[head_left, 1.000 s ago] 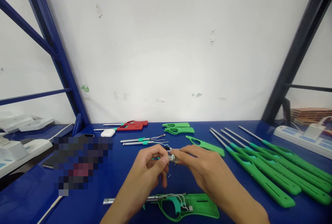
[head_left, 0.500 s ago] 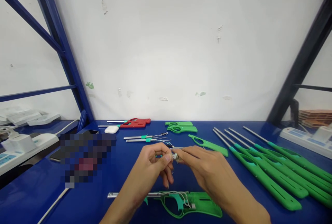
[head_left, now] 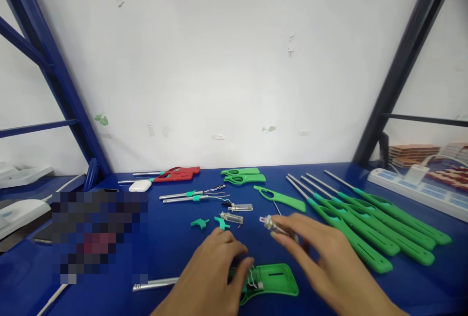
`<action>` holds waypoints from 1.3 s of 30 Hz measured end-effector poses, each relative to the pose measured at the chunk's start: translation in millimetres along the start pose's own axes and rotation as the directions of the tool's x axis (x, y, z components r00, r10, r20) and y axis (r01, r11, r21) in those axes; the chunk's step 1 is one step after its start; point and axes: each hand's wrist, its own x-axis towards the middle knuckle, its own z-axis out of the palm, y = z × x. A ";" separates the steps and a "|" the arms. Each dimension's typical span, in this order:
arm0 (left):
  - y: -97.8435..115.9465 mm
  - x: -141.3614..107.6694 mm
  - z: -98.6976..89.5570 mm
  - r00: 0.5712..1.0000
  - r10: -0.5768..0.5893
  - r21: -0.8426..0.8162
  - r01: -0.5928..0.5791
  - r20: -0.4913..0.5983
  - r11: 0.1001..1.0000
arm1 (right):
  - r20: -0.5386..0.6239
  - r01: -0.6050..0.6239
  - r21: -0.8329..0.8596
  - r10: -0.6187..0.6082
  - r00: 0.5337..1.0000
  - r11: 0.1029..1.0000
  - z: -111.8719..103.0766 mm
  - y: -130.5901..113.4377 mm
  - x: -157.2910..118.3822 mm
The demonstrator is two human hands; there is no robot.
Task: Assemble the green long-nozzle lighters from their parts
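The small clear canister with a whitish fitting (head_left: 270, 223) is between the fingertips of your right hand (head_left: 323, 252), held above the tabletop, its fitting end pointing left; your fingers hide much of its body. The open green plastic lighter shell (head_left: 287, 279) lies flat with its hollow side up, its broad end to the right of your left hand (head_left: 214, 274). White wires (head_left: 251, 278) show inside it, beside your left thumb. The silver metal tube (head_left: 155, 284) sticks out to the left of that hand, which covers the middle.

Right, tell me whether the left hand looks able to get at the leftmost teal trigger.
Probably yes: the trigger lies just beyond the left hand, bare table between, though that hand is over the open lighter.
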 end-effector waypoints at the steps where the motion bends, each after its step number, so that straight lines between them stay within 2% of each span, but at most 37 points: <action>1: 2.1 0.3 5.1 1.000 -0.004 0.024 0.003 0.028 1.000 | -0.027 -0.013 0.007 0.013 1.000 1.000 4.6 0.6 -8.0; 4: 9.7 5.5 12.6 0.996 -0.049 0.107 0.040 0.074 0.993 | -0.058 -0.024 0.024 0.025 0.998 0.999 20.7 1.5 -26.2; 7: 16.0 11.8 12.8 0.991 -0.102 0.174 0.085 0.092 0.981 | 0.010 -0.030 0.028 0.030 1.000 0.999 31.2 0.1 -34.4; 11: 15.5 15.3 12.9 0.986 -0.158 0.190 0.145 0.052 0.971 | 0.086 -0.045 0.017 0.044 0.995 0.999 33.8 -1.9 -36.6; 19: -10.5 2.6 12.6 0.990 -0.127 -0.051 0.125 -0.058 0.991 | 0.099 -0.030 -0.057 0.036 0.994 0.998 37.3 -1.7 -38.6; 25: -17.0 -9.1 16.7 0.977 -0.131 -0.214 0.093 -0.167 0.972 | 0.097 0.039 -0.114 -0.028 0.995 0.993 37.1 -0.9 -41.6; 32: -16.9 -11.5 17.4 0.967 -0.116 -0.293 0.046 -0.227 0.955 | 0.077 0.161 0.026 -0.163 0.984 0.987 23.8 -17.7 -32.3; 39: -16.4 -15.0 8.2 0.929 -0.162 -0.316 0.051 -0.333 0.947 | 0.182 0.250 0.040 -0.253 0.950 0.967 29.2 -14.0 -34.1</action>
